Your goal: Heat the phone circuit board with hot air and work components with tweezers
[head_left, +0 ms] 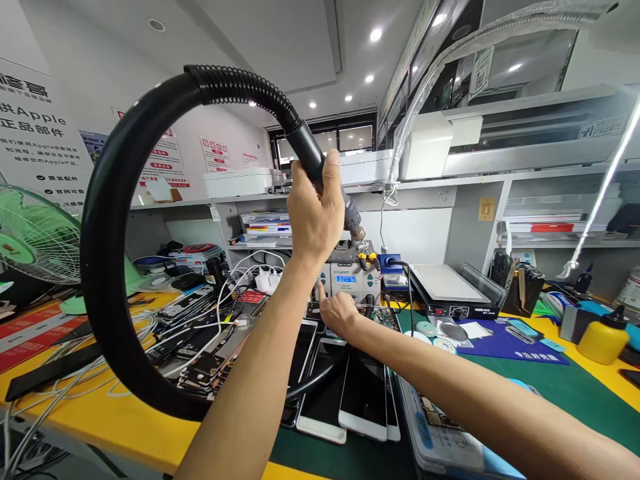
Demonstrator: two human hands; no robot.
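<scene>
My left hand [316, 207] is raised at the centre, its fingers wrapped round the black handle [306, 145] of a hot air gun. The metal nozzle [358, 232] points down and to the right, above a grey station [345, 281] with a lit blue display reading about 320. From the handle a thick black hose [107, 220] loops round to the left. Lower down, my right hand [337, 312] reaches to the station's front, index finger extended up at its left-side buttons, the other fingers curled. Whether the fingertip presses a button cannot be made out.
Below my hands lie several phones [365, 397] and a clear parts case [425, 427]. Circuit boards and cables [200, 363] crowd the left, near a green fan [35, 233]. At right are a heating plate [445, 283] and a yellow bottle [603, 339].
</scene>
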